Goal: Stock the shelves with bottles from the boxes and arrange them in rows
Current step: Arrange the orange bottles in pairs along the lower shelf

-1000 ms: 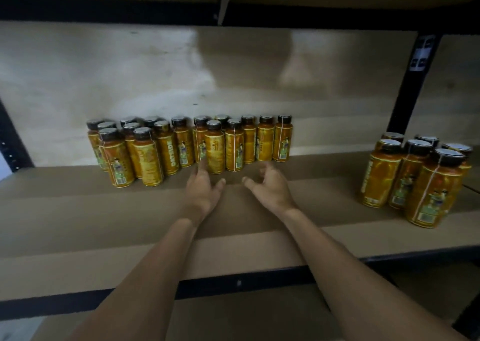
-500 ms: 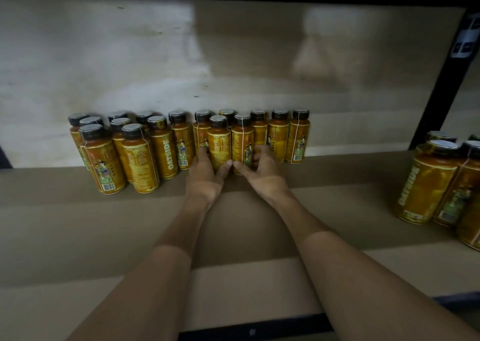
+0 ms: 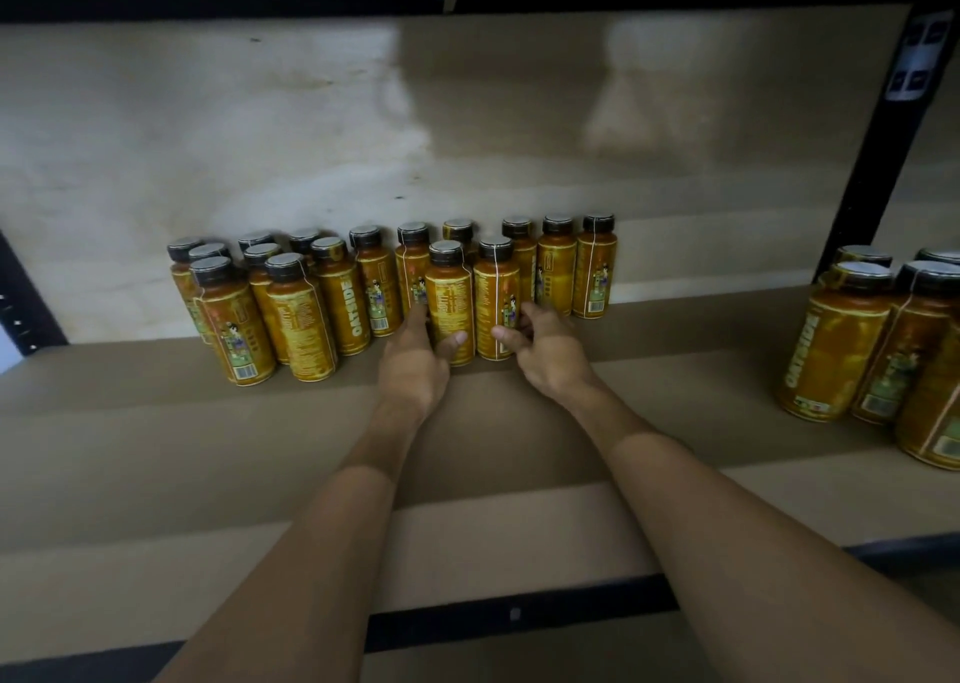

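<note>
Left hand point(image 3: 413, 365) and right hand point(image 3: 550, 355) grip upright bottles point(image 3: 450, 292)

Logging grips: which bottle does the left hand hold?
The left front bottle of the centre pair; the left hand wraps its base, the right hand holds its neighbour.

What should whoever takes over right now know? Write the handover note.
Left hand: grips one front Oatside bottle, upright on the shelf.
Right hand: grips the neighbouring bottle, right beside it.
Done: a block of Oatside bottles stands along the back of the shelf, its left end bunched unevenly.
Left: set these two in line, straighten the left end, and row up the separate cluster at the shelf's right. No boxes in view.
</note>
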